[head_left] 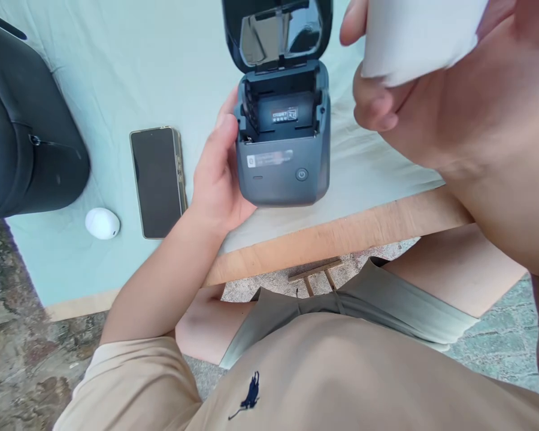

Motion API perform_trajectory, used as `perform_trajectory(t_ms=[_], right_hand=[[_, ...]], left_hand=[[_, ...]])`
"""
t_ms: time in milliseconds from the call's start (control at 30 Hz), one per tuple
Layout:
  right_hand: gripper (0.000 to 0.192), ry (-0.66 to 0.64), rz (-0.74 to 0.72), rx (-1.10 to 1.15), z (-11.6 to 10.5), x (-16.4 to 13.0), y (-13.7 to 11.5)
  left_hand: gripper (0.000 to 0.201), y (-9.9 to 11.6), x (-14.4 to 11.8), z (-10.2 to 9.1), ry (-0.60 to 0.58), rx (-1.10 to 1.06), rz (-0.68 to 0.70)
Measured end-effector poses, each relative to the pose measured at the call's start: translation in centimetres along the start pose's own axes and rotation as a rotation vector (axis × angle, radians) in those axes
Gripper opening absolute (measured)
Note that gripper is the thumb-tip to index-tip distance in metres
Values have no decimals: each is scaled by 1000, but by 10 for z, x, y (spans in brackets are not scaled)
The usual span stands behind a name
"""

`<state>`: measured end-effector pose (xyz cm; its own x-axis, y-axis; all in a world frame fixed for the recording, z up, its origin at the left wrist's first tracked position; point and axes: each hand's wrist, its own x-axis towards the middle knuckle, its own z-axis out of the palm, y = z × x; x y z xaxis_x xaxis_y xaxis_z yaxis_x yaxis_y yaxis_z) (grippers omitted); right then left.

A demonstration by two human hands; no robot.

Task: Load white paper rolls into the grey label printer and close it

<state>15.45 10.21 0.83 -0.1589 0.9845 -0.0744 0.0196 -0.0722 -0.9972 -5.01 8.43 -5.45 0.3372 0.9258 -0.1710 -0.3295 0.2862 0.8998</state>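
The printer (pixel 281 149) stands near the table's front edge (pixel 341 233), lid (pixel 276 30) up, its bay bare but for a label. The left hand (pixel 218 173) cups its left side, fingers curled against it. The right hand (pixel 431 90), raised close to the camera, pinches a white paper roll (pixel 417 36). A phone (pixel 158 181), a white pod (pixel 102 223) and a black bag (pixel 22 120) lie to the left, with bare cloth (pixel 161 60) between.
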Motion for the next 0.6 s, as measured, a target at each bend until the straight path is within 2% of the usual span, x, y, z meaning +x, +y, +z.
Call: perform_trajectory(t_ms=[33, 100, 233, 333, 433, 500, 600], right_hand=[[32, 0, 36, 26, 0, 2, 2], [25, 21, -14, 90, 0, 4, 11], [35, 35, -262, 73, -6, 5, 30], [37, 10, -390, -201, -14, 5, 34], [47, -17, -521, -528, -20, 3, 32], [58, -21, -520, -651, -21, 1, 30], [62, -7, -378, -780, -19, 0, 30]], left_hand=[[51, 3, 0, 3, -2, -24, -20], [60, 8, -1, 7, -6, -64, -49], [64, 8, -1, 9, -2, -102, -41], [63, 8, -2, 7, 18, -128, -42], [60, 11, -4, 6, 32, -134, -72], [56, 12, -6, 7, 22, -128, -93], [46, 11, -5, 7, 25, -134, -98]])
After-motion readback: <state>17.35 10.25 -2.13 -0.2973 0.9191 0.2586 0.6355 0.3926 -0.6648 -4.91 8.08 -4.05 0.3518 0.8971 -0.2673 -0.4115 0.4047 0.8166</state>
